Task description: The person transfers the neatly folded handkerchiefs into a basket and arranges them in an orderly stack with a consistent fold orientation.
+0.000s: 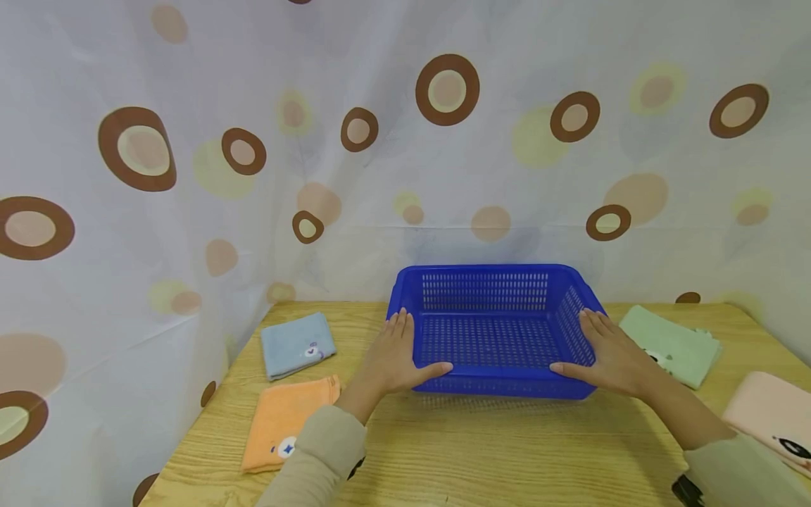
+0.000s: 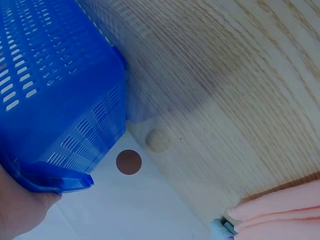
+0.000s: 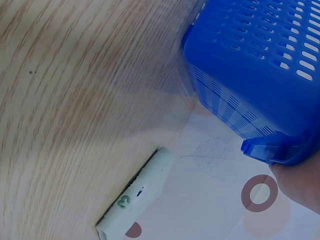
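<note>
A blue perforated plastic basket (image 1: 488,372) is on the wooden table in front of me. My left hand (image 1: 394,352) holds its near left corner, thumb along the front rim and fingers over the side rim. At the near right corner, my right hand (image 1: 611,355) holds it in a mirrored way. Both wrist views show the basket's side wall (image 2: 65,105) and corner (image 3: 250,95) close up, with only part of each hand visible. Inside the basket I see just its slotted floor.
Folded blue (image 1: 298,345) and orange (image 1: 288,422) cloths lie on the left. On the right are a green cloth (image 1: 681,345) and a pink cloth (image 1: 769,415). Behind the wooden table (image 1: 494,458) hangs a patterned curtain (image 1: 380,70).
</note>
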Motion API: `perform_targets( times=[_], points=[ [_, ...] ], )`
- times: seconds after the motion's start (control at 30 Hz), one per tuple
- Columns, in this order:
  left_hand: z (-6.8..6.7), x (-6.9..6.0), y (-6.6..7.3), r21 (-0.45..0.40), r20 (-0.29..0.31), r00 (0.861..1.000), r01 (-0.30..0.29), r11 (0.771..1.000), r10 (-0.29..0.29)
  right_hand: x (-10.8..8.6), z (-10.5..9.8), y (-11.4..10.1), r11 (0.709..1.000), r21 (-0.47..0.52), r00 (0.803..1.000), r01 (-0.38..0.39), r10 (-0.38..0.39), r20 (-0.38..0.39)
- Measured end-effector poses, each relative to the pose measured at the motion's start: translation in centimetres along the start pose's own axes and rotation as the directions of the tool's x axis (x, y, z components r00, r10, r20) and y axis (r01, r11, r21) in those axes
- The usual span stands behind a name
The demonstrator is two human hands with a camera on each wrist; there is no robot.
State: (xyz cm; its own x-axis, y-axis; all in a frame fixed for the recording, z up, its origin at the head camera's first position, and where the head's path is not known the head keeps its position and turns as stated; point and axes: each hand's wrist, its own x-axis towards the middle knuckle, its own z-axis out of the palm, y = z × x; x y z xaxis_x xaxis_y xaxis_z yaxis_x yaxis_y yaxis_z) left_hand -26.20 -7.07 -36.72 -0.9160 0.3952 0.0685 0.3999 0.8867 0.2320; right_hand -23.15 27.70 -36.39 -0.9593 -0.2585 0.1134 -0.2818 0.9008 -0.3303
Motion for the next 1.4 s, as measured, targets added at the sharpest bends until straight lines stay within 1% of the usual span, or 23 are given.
perform_targets(
  times=[0.17, 0.43, 0.7, 0.9, 1.13, 1.4],
  points=[
    [-0.05, 0.03, 0.07, 0.015, -0.006, 1.000, -0.008, 1.000, 0.008, -0.15, 0.07, 0.09, 1.000, 0.006, 1.000, -0.003, 0.003, -0.005],
    [-0.09, -0.25, 0.16, 0.002, -0.006, 1.000, -0.009, 1.000, 0.009, -0.18, 0.06, -0.13, 1.000, 0.000, 1.000, 0.008, -0.008, -0.013],
    [0.05, -0.26, 0.11, 0.002, -0.022, 1.000, -0.016, 1.000, 0.016, -0.25, -0.05, -0.15, 1.000, -0.004, 1.000, 0.003, -0.003, -0.007],
    [0.10, -0.34, 0.08, 0.008, -0.019, 1.000, -0.011, 1.000, 0.011, -0.18, 0.06, -0.16, 1.000, -0.006, 1.000, 0.011, -0.011, -0.011],
    [0.24, -0.34, 0.03, -0.011, -0.007, 1.000, 0.002, 1.000, -0.002, -0.19, 0.14, -0.22, 1.000, 0.001, 1.000, 0.009, -0.009, -0.004],
    [0.24, -0.30, 0.03, -0.014, -0.014, 1.000, -0.004, 1.000, 0.004, -0.29, 0.00, -0.34, 1.000, -0.004, 1.000, 0.010, -0.010, -0.006]
  ],
)
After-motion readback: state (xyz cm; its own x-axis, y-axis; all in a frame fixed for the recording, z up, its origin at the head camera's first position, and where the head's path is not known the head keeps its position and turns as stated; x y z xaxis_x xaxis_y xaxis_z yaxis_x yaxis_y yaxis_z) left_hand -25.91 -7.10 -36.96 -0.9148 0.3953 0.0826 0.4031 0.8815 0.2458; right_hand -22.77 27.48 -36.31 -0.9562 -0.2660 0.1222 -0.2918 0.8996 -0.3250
